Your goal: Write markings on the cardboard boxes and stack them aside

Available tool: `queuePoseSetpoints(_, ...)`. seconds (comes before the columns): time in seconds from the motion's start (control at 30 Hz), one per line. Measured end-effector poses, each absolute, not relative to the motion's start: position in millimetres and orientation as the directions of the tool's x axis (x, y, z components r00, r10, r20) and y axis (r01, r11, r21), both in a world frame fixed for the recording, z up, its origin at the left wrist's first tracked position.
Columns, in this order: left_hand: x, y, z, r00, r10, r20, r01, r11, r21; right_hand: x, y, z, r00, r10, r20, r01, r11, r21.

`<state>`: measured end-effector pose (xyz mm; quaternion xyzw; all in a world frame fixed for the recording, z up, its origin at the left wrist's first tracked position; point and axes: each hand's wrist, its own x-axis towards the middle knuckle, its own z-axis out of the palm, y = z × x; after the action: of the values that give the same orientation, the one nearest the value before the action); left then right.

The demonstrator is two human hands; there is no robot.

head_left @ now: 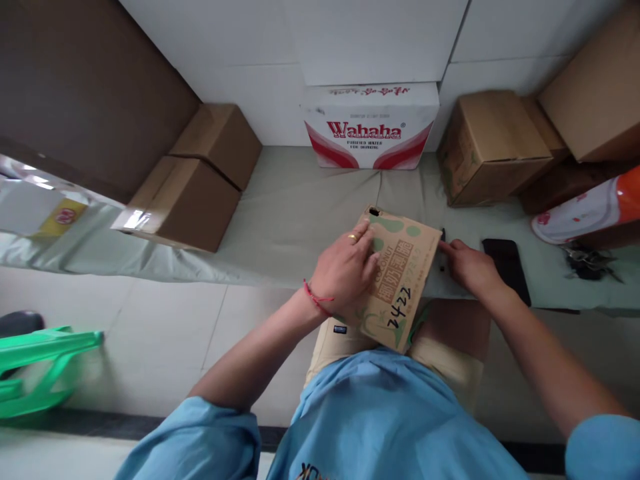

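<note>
A tan cardboard box [417, 267] printed "COCONUT", with "2422" handwritten in black, lies at a slant from the table edge over my lap. Across its left part rests my left hand [347, 270], palm down, fingers lying on the top face; it wears a ring and a red string bracelet. A small dark hole or mark shows at the box's far corner. By the right side of the box is my right hand [470, 267], fingers closed together at a thin dark object [443, 235], mostly hidden, whose kind I cannot make out.
A black phone [506, 267] and keys [587, 260] lie to the right. Brown cartons [185, 197] stand at left, more cartons [500, 143] at right, and a white Wahaha carton [373, 133] against the wall. A green plastic stool [45, 373] is on the floor.
</note>
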<state>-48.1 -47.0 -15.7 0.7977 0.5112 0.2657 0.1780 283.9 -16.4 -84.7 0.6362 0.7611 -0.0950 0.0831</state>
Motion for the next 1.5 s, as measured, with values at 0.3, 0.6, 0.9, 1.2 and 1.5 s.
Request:
queuePoseSetpoints(0.3, -12.6, -47.1, 7.3, 0.303, 0.948, -0.100, 0.950, -0.293, 0.104, 276.5, 12.2, -68.1, -0.254, 0.866, -0.431, 0.940, 0.325, 0.099)
queuePoseSetpoints(0.6, -12.7, -48.1, 10.8, 0.319, 0.936, -0.151, 0.947, -0.321, 0.016, 304.6, 7.2, -35.0, -0.193, 0.950, -0.245, 0.929, 0.257, 0.266)
queuePoseSetpoints(0.9, -12.6, -43.6, 15.7, 0.307, 0.938, -0.163, 0.952, -0.299, 0.068, 277.3, 24.8, 28.4, 0.075, 0.997, 0.018, 0.063, 0.014, -0.998)
queuePoseSetpoints(1.2, -11.0, -42.2, 18.4, 0.301, 0.936, -0.185, 0.954, -0.298, 0.042, 136.8, 70.0, 14.1, -0.342, 0.938, -0.056, 0.007, -0.057, -0.998)
queuePoseSetpoints(1.5, -14.6, -42.7, 16.5, 0.322, 0.921, -0.219, 0.947, -0.318, 0.057, 127.0, 80.4, -14.1, -0.150, 0.965, 0.213, 0.049, 0.222, -0.974)
